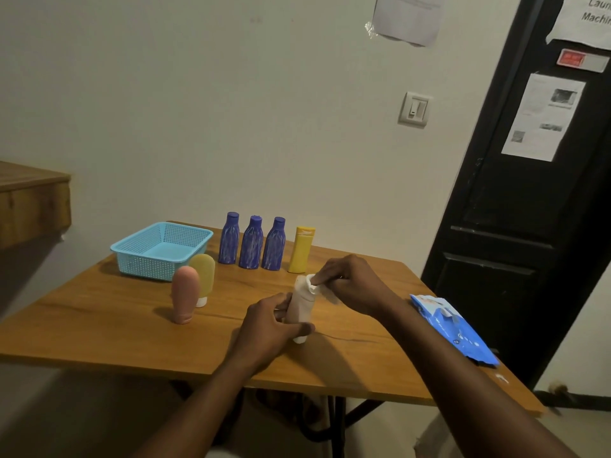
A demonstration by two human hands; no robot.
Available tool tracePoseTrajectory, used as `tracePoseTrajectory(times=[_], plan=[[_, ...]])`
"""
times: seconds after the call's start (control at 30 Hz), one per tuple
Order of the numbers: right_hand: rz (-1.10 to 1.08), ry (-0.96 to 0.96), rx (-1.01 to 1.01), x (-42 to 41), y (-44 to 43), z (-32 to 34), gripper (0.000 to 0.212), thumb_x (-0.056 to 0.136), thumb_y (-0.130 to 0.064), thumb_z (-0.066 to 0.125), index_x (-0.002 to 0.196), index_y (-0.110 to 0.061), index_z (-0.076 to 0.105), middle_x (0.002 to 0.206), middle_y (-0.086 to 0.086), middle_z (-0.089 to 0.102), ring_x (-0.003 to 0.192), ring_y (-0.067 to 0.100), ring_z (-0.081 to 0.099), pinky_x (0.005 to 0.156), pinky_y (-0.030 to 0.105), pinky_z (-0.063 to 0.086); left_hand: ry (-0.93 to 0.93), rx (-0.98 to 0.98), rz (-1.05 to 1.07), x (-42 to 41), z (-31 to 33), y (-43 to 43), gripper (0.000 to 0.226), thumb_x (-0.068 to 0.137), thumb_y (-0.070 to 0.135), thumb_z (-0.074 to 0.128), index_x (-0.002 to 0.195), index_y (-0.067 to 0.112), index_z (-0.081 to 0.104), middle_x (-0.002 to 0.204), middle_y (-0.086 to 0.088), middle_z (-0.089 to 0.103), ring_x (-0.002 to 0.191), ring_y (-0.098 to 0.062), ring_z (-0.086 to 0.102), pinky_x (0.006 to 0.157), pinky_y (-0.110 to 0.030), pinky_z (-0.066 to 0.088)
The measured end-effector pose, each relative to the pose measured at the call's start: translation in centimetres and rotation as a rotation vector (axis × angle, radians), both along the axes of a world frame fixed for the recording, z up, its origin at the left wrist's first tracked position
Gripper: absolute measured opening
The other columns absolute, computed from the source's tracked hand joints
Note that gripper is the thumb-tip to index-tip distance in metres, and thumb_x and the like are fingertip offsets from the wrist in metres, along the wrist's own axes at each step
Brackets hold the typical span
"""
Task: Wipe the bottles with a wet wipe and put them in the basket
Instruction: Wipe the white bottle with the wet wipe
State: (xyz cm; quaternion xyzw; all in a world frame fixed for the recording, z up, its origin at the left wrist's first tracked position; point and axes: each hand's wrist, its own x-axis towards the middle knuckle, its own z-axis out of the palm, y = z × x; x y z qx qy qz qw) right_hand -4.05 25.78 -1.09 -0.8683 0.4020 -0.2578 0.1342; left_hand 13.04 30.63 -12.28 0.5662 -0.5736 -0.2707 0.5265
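left hand (268, 325) grips pale bottle (299, 307) upright | right hand (353, 283) pinches wipe (311, 281) on its top | basket (145, 267) far-left, nearer left hand

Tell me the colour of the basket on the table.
The basket is light blue, with perforated mesh walls, seen best in the head view.
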Motion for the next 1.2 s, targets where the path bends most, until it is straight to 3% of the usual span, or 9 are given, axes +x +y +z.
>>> tracePoseTrajectory(times=[0.1, 0.23, 0.3, 0.57, 0.73, 0.8, 0.93, 1.07, 1.2], plan=[[0.015, 0.033, -0.040, 0.2, -0.3, 0.0, 0.034, 0.089, 0.009, 0.057, 0.112, -0.005, 0.077, 0.118, 0.008, 0.073, 0.098, 0.013, 0.064, 0.074, 0.011, 0.051, 0.010, 0.002, -0.015, 0.0, 0.0, 0.0, 0.087, 0.069, 0.036, 0.093, 0.146, 0.022, 0.054, 0.136, 0.007, 0.066, 0.116, -0.007, 0.063, 0.096, -0.032, 0.057], [0.042, 0.107, -0.090, 1.9, -0.7, -0.7, 0.037, 0.092, 0.009, 0.055, 0.123, -0.005, 0.072, 0.129, 0.009, 0.068, 0.113, 0.020, 0.063, 0.092, 0.029, 0.056, 0.034, 0.024, -0.016, 0.1, 0.0, 0.0, 0.090, 0.068, 0.036, 0.094, 0.147, 0.021, 0.054, 0.136, 0.007, 0.066, 0.117, -0.009, 0.064, 0.097, -0.039, 0.058], [0.038, 0.120, -0.100, 2.5, -0.8, -0.9, 0.038, 0.093, 0.008, 0.055, 0.125, -0.005, 0.071, 0.131, 0.009, 0.067, 0.117, 0.021, 0.062, 0.095, 0.030, 0.056, 0.040, 0.029, -0.019, 0.1, 0.0, 0.0, 0.091, 0.066, 0.038, 0.094, 0.146, 0.020, 0.054, 0.135, 0.007, 0.067, 0.116, -0.008, 0.065, 0.097, -0.039, 0.059], [-0.044, 0.041, -0.216, 0.5, 1.2, -3.8, 0.045, 0.095, 0.005, 0.057, 0.132, -0.017, 0.067, 0.137, 0.001, 0.065, 0.121, 0.016, 0.060, 0.097, 0.023, 0.052, 0.065, 0.016, -0.003, 0.0, -0.1, -0.1, 0.087, 0.066, 0.034, 0.095, 0.144, 0.020, 0.057, 0.133, 0.005, 0.068, 0.111, -0.007, 0.065, 0.087, -0.023, 0.057], [-0.067, -0.196, -0.186, 0.6, 1.2, -5.4, 0.037, 0.095, 0.005, 0.058, 0.125, -0.012, 0.072, 0.127, 0.000, 0.070, 0.108, 0.005, 0.062, 0.083, 0.005, 0.047, 0.066, 0.030, -0.010, 0.0, -0.1, 0.0, 0.090, 0.066, 0.035, 0.095, 0.145, 0.020, 0.055, 0.135, 0.005, 0.067, 0.115, -0.010, 0.065, 0.097, -0.036, 0.058], [-0.081, -0.321, -0.099, 1.5, 0.8, -5.6, 0.039, 0.095, 0.005, 0.053, 0.122, -0.013, 0.074, 0.122, 0.000, 0.073, 0.104, 0.005, 0.064, 0.084, 0.012, 0.053, 0.061, 0.024, -0.012, 0.0, -0.1, 0.0, 0.091, 0.065, 0.037, 0.095, 0.145, 0.020, 0.055, 0.134, 0.006, 0.067, 0.114, -0.008, 0.065, 0.094, -0.037, 0.060], [-0.069, -0.541, 0.195, 2.6, 0.6, -6.1, 0.052, 0.090, 0.009, 0.041, 0.109, -0.020, 0.080, 0.104, -0.004, 0.078, 0.098, 0.015, 0.071, 0.089, 0.048, 0.060, 0.045, 0.001, -0.022, 0.0, 0.0, 0.2, 0.085, 0.065, 0.037, 0.095, 0.141, 0.021, 0.061, 0.128, 0.009, 0.071, 0.109, -0.002, 0.067, 0.091, -0.035, 0.061], [-0.071, -0.587, 0.310, 2.4, 1.5, -8.0, 0.047, 0.092, 0.008, 0.040, 0.103, -0.016, 0.079, 0.100, 0.001, 0.078, 0.096, 0.020, 0.073, 0.089, 0.051, 0.060, 0.015, -0.023, -0.025, 0.0, -0.1, 0.3, 0.076, 0.068, 0.035, 0.094, 0.137, 0.028, 0.063, 0.123, 0.014, 0.072, 0.107, 0.000, 0.067, 0.091, -0.034, 0.061], [-0.100, -0.583, 0.243, 1.5, 2.3, -10.4, 0.039, 0.095, 0.002, 0.045, 0.102, -0.020, 0.076, 0.099, -0.002, 0.076, 0.094, 0.017, 0.071, 0.086, 0.053, 0.059, 0.023, -0.036, -0.040, 0.0, -0.1, 0.3, 0.075, 0.068, 0.038, 0.093, 0.136, 0.031, 0.062, 0.122, 0.016, 0.072, 0.109, -0.001, 0.068, 0.089, -0.028, 0.060]])
